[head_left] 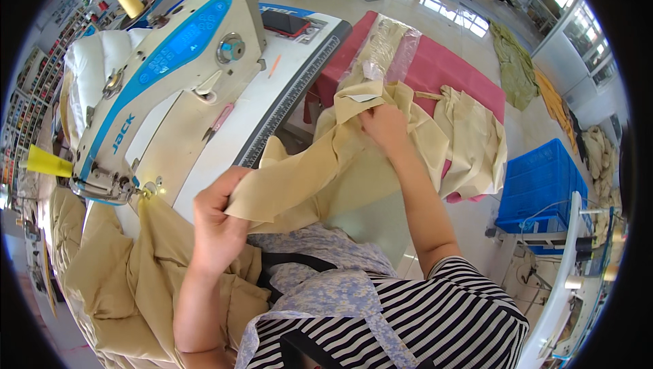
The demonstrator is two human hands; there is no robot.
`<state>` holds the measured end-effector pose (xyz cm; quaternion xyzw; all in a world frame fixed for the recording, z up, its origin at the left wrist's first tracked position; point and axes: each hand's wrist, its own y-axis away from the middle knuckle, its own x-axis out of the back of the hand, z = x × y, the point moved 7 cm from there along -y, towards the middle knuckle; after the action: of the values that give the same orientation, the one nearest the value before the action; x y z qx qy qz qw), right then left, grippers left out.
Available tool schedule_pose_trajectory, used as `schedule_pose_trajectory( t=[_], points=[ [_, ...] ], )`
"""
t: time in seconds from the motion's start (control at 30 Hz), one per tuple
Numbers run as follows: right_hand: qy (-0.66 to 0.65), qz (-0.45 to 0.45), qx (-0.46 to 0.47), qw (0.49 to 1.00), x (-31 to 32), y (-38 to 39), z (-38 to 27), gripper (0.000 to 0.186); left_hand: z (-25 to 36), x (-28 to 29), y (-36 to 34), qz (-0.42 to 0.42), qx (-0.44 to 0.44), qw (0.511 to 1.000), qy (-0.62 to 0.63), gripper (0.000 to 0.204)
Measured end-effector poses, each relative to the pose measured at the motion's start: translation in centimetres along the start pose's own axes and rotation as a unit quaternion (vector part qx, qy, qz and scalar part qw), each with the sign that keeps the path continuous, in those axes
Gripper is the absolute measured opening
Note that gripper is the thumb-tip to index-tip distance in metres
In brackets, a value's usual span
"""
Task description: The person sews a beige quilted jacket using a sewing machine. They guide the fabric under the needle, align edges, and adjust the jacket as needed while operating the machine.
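A strip of beige fabric (299, 175) is stretched between my hands, across my lap. My left hand (221, 212) is closed on its near end, thumb on top. Farther off and to the right, my right hand (386, 126) pinches the other end, beside a small white piece (364, 97) that looks like a label or paper. More loose beige cloth hangs below my right hand. At the left, a padded beige garment (112, 270) lies with one edge under the needle area of the white and blue sewing machine (170, 49); neither hand touches it.
Pink cloth (449, 66) covers a surface at the right, bearing a clear plastic bag (401, 46) and folded beige pieces (469, 134). Small scissors (219, 121) and a phone (286, 23) lie on the machine table. A blue crate (544, 178) stands on the floor, right.
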<state>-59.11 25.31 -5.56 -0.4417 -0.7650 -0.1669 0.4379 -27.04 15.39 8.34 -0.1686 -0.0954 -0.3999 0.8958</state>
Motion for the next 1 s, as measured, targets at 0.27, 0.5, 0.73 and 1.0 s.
schedule_pose_trajectory(
  t=[0.27,0.5,0.73,1.0],
  points=[
    [0.102,0.156,0.248,0.951,6.1,5.1,-5.6,0.027,4.2,7.5,1.2,0.104,-0.078,0.991,-0.044,0.018],
    [-0.064,-0.306,0.089,0.946,3.0,5.9,-8.1,0.035,3.7,20.2,4.8,0.251,-0.104,0.954,-0.126,0.033],
    [-0.556,-0.245,0.288,0.74,13.2,8.2,-25.7,0.035,-2.7,19.4,3.0,0.202,-0.062,0.962,0.172,0.069],
    [-0.813,-0.111,0.408,0.4,13.5,15.9,-52.3,0.013,-3.6,17.9,12.8,-0.031,0.138,0.987,-0.076,0.065]
  ],
)
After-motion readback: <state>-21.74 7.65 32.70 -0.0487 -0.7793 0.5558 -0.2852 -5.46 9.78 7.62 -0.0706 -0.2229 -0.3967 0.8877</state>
